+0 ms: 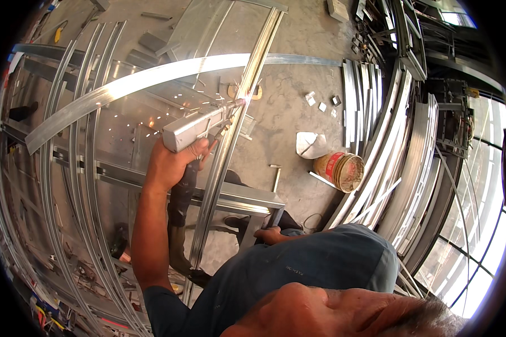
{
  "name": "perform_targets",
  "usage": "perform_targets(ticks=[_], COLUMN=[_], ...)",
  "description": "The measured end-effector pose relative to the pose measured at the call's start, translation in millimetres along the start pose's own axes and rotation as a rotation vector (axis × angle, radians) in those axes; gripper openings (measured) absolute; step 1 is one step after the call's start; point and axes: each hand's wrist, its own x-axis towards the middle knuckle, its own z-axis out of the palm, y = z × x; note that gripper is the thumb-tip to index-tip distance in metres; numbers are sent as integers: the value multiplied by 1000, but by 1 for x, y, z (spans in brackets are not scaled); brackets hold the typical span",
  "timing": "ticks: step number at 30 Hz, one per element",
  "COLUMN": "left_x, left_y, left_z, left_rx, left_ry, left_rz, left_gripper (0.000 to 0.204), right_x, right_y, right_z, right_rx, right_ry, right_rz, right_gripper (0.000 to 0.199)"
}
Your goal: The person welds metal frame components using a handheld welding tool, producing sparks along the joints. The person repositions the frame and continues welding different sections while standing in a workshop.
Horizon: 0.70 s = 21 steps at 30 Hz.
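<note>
My left hand (173, 165) is wrapped round the grip of a silver, boxy welding gun (191, 130). Its nozzle touches a long metal channel (225, 151) near its upper part, where a bright spot glows and sparks fly left. Under the gun hangs a dark, sleeved hose (180, 230). A wide, curved metal strip (152, 76) crosses the channel just beyond the nozzle. Low in the view, my right hand (271, 235) is beside the end of a metal frame (253, 201), fingers curled; whatever they hold, if anything, is hidden.
Parallel metal studs (87, 140) stretch along the left. A bucket (343, 171) lies on the concrete floor to the right, near a white scrap (312, 145) and small metal pieces (322, 106). Long metal profiles (388, 151) are stacked beyond, beside tall windows.
</note>
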Motion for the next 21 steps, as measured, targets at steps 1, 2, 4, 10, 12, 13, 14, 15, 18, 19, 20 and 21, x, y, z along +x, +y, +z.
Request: perform_targets(ticks=[1,2,4,10,12,13,14,15,18,19,20,21], left_x=[1,2,1,1,-1,-6,-12,-20,-51,-61,-73,-89], left_y=[-2,-3,-2,-18,1,1,5,7,21,25,29,34], left_z=[1,2,2,-10,-8,-6,-7,-10,-8,-5,-2,3], left_rx=[8,15,-1,139,231,239,281,312,148,115,67,50], left_ry=[1,3,-4,18,4,47,53,49,87,89,82,104], left_rz=[11,22,10,131,113,199,228,254,205,221,242,276], left_gripper=[37,38,37,39,38,39,40,41,48,49,51,50], right_x=[0,0,-3,18,27,48,56,56,109,119,124,106], right_y=[0,1,-3,17,46,58,51,46,101,102,103,84], right_z=[-1,-3,-5,7,2,2,-2,-6,-5,-6,-8,-10], right_rx=[-6,-14,-26,210,-64,-138,-151,-162,-158,-161,-163,-180], right_ry=[-4,-8,-6,116,35,5,-21,-38,-72,-54,-36,7], right_rz=[-1,-3,9,142,-177,-204,-193,-167,-143,-149,-148,-146], right_gripper=[39,39,40,49,48,47,46,46,45,45,44,44])
